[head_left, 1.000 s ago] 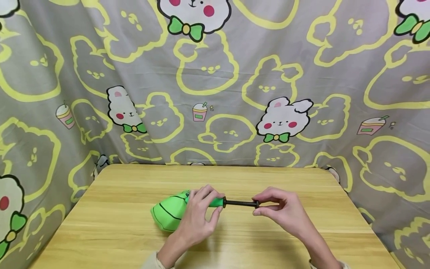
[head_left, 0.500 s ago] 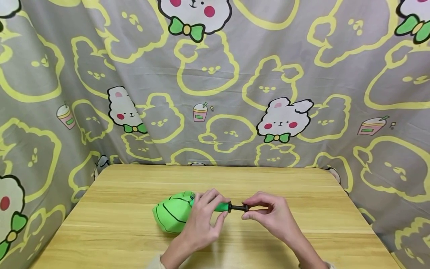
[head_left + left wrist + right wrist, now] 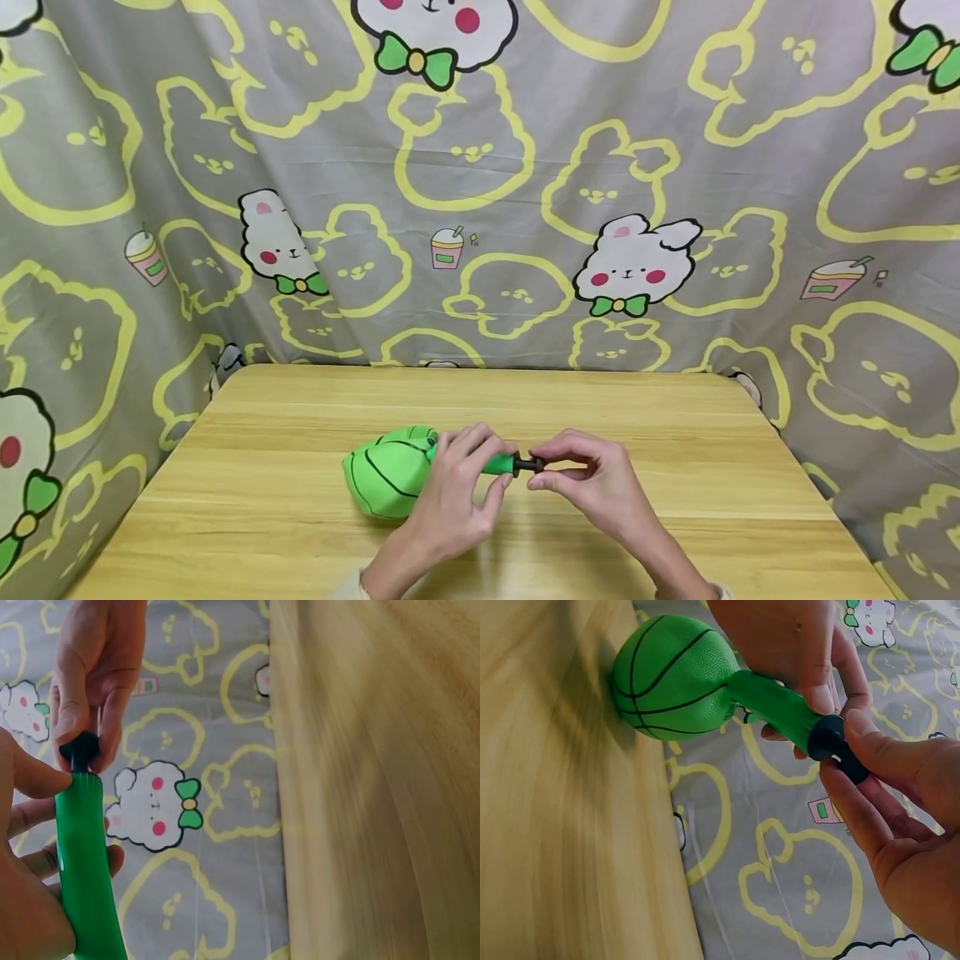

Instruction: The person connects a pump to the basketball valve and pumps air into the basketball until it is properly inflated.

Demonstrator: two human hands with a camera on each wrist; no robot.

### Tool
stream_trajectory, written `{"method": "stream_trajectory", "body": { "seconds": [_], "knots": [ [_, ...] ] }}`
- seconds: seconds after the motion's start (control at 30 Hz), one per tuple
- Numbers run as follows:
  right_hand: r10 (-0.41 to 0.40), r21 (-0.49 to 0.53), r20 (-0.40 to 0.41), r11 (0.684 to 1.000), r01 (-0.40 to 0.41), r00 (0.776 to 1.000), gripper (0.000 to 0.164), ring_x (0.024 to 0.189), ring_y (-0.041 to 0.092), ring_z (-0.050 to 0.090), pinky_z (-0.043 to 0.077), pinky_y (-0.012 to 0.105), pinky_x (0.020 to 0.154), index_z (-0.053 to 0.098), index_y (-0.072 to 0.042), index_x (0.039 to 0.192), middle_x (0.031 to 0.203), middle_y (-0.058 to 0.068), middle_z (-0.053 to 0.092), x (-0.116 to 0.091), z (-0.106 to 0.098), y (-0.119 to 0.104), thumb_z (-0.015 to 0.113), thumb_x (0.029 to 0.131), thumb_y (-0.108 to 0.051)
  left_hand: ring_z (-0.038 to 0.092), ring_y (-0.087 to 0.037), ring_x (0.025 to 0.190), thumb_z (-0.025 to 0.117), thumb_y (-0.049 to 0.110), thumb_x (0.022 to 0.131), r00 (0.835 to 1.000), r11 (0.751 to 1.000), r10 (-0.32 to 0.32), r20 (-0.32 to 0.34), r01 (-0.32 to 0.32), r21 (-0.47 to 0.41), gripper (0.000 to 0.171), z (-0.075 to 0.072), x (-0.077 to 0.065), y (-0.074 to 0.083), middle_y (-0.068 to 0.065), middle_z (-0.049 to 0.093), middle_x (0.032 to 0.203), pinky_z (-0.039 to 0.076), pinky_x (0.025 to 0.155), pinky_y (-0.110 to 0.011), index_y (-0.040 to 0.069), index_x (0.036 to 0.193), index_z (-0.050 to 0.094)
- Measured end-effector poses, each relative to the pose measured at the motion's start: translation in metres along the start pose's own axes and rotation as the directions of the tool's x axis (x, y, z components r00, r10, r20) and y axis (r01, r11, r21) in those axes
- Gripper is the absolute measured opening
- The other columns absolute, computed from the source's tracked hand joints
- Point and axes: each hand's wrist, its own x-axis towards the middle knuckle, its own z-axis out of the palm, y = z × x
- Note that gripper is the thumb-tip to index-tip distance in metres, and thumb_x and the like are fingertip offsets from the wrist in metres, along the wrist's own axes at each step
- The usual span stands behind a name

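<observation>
A green hand pump [image 3: 776, 705] with a black plunger handle [image 3: 851, 761] joins a small green ball with black seams [image 3: 671, 679], which looks dented in the head view. My left hand [image 3: 457, 492] grips the pump's green barrel [image 3: 86, 855], its fingers wrapped around it. The thumb and fingers of my right hand [image 3: 592, 475] pinch the plunger's end. Only a short length of black rod shows between barrel and handle. Beside my left hand the ball [image 3: 386, 475] lies low over the table, its right side hidden behind that hand.
The wooden table [image 3: 285, 417] stretches beneath both hands. A grey curtain [image 3: 495, 275] with yellow outlines and white bunny prints hangs behind the table and along its sides.
My right hand has moved left with the plunger, so the rod has slid most of the way into the barrel. The ball and left hand have shifted slightly right.
</observation>
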Motion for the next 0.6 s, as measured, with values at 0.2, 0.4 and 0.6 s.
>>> {"method": "stream_trajectory", "body": {
  "seconds": [0.2, 0.4, 0.6],
  "knots": [
    [0.010, -0.016, 0.064, 1.000, -0.009, 0.998, 0.022, 0.097, 0.024, 0.073, 0.060, 0.037, 0.074, 0.076, -0.010, 0.103, 0.101, 0.010, 0.072, 0.001, -0.007, -0.006, 0.084, 0.083, -0.007, 0.059, -0.006, 0.098, 0.074, 0.017, 0.086, 1.000, 1.000, 0.003, 0.003, -0.003, -0.028, 0.026, -0.002, 0.000, -0.002, 0.011, 0.060, 0.105, 0.038, 0.087, -0.035, 0.021, 0.112, 0.069],
    [0.003, -0.007, 0.099, 1.000, -0.002, 0.995, 0.024, 0.097, 0.025, 0.072, 0.060, 0.038, 0.074, 0.074, -0.006, 0.104, 0.102, 0.011, 0.070, 0.001, -0.019, -0.010, 0.084, 0.083, -0.005, 0.059, -0.006, 0.098, 0.073, 0.018, 0.088, 1.000, 0.999, -0.004, 0.001, 0.004, -0.043, 0.024, -0.002, 0.001, -0.003, 0.011, 0.060, 0.105, 0.038, 0.087, -0.035, 0.022, 0.111, 0.069],
    [-0.022, 0.006, 0.125, 1.000, 0.022, 0.992, 0.026, 0.096, 0.026, 0.072, 0.060, 0.040, 0.074, 0.074, -0.007, 0.106, 0.103, 0.014, 0.069, 0.001, -0.030, -0.012, 0.083, 0.083, -0.002, 0.059, -0.006, 0.098, 0.074, 0.018, 0.088, 1.000, 0.999, -0.025, -0.003, 0.024, -0.044, 0.024, -0.003, 0.001, -0.006, 0.011, 0.061, 0.105, 0.038, 0.087, -0.036, 0.021, 0.111, 0.070]
  ]
}}
